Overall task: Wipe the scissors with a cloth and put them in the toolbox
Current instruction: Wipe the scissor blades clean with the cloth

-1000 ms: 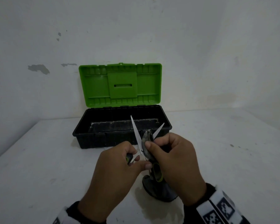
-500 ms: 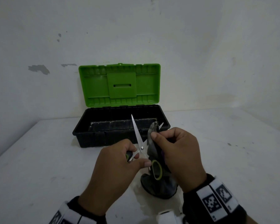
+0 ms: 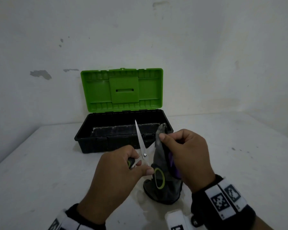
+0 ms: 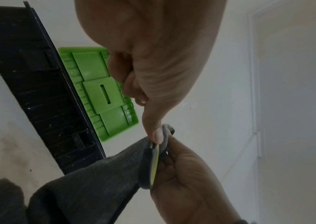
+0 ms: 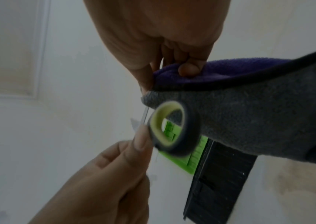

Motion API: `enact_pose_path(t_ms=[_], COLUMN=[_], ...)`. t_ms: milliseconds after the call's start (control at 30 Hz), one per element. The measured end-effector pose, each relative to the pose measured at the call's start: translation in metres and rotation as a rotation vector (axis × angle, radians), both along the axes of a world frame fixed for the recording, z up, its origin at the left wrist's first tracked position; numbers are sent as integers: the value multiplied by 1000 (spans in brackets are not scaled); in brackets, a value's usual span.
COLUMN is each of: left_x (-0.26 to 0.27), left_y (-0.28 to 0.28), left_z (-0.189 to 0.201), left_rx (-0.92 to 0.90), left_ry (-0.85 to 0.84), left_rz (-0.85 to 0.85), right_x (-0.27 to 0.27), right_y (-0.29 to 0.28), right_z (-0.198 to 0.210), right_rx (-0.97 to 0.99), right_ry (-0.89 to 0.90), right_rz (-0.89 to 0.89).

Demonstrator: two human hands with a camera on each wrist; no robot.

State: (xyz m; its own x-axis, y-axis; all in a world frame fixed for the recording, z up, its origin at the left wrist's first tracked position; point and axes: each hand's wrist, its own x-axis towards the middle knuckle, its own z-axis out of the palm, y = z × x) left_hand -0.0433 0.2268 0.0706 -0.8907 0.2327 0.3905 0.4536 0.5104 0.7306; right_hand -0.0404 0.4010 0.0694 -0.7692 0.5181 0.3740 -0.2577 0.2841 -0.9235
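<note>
Left hand (image 3: 116, 173) grips the open steel scissors with black-and-yellow handles (image 3: 140, 143); right hand (image 3: 188, 158) fingers pinch the grey-purple cloth (image 3: 163, 186) round one blade, before the open green-lidded black toolbox (image 3: 123, 130) on the white tabletop (image 3: 40, 163).

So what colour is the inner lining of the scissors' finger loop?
Yellow-green inside a black loop; the right wrist view shows it best.

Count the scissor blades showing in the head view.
1. One bare blade points up in front of the toolbox. The other is wrapped in the cloth pinched by the right hand, hidden.
</note>
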Motion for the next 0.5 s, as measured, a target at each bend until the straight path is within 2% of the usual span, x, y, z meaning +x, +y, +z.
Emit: enact_pose_path(t_ms=[67,200,367,500], left_x=[1,2,4,3], left_y=[0,-1,-1,-1], left_z=[0,1,2,4], left_rx=[13,24,13,10], left_ry=[-2,-8,-2,18], left_rz=[-1,-10,-3,-10], right_x=[-1,7,0,7], right_y=[2,-8,3,-7], right_z=[1,1,4,3], right_rx=[-2,21,-34,11], right_ry=[9,-6,10,11], right_rz=[-16,60,-9,34])
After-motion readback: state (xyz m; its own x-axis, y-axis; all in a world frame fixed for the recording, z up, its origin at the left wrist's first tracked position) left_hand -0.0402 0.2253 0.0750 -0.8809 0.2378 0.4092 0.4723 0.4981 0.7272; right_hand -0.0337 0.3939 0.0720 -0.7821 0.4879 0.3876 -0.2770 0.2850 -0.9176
